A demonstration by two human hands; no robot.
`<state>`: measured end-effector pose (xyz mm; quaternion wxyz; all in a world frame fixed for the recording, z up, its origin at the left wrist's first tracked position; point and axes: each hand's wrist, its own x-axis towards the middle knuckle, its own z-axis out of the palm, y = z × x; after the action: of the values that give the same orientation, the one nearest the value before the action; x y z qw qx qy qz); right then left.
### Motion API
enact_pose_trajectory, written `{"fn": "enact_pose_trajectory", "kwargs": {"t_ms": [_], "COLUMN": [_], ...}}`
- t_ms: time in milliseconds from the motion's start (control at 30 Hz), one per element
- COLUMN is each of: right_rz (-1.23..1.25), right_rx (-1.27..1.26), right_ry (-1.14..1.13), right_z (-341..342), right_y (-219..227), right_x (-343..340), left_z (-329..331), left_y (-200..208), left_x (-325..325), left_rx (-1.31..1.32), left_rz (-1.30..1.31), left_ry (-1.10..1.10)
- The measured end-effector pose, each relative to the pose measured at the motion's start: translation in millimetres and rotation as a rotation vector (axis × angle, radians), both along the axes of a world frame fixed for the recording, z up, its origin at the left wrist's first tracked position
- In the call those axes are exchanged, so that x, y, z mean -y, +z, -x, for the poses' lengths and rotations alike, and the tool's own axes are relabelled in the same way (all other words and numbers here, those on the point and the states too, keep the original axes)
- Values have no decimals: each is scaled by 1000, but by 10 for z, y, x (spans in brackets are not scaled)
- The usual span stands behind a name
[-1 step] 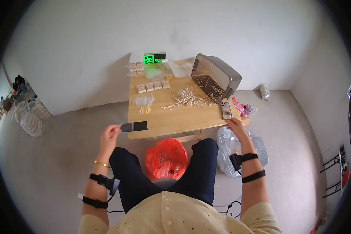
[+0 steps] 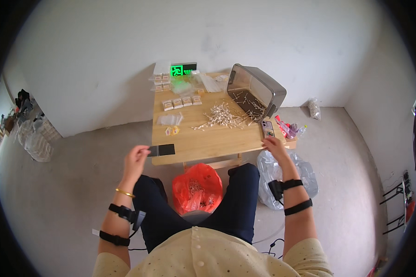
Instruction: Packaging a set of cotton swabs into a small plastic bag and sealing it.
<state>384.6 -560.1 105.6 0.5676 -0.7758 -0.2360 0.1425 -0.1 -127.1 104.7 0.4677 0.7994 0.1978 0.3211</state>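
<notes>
Ahead and right of my left fingers (image 2: 143, 151), drawn close together at the black strip (image 2: 167, 149), stand four white packs (image 2: 177, 103), seemingly finished. Many loose swabs (image 2: 222, 115) remain, ahead and left of my narrowed right fingers (image 2: 267, 143); whether either set holds anything, I cannot tell.

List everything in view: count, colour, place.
Table: one, light wood, centre.
Sticks: many, white, heaped on table.
Bin: one, grey, tipped, rear right.
Phone: one, greyish, table's right.
Small boxes: four, white and yellow, left row.
Stacked packs: several, white, rear left.
Lit sign: one, green, rear.
Flat bags: several, clear, table's left.
Cards: two, yellow, near flat bags.
Strip: one, black, front left.
Open bag: one, red, between knees.
Crumpled bag: one, clear, right floor.
Filled bag: one, whitish, by wall.
Left hand: one, bare, at strip; contact unclear.
Right hand: one, bare, near phone.
</notes>
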Motion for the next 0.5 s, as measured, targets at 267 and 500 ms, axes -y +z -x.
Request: {"fn": "enact_pose_trajectory", "kwargs": {"t_ms": [267, 500], "right_rz": [75, 120], "right_rx": [41, 11], "right_ry": [221, 175], "right_z": [249, 6], "right_y": [-405, -808], "right_x": [-1393, -1972], "left_z": [-834, -1668], "left_y": [-18, -500], "left_x": [765, 601], "left_rx": [-362, -404], "left_rz": [-178, -233], "left_ry": [-354, -393]}}
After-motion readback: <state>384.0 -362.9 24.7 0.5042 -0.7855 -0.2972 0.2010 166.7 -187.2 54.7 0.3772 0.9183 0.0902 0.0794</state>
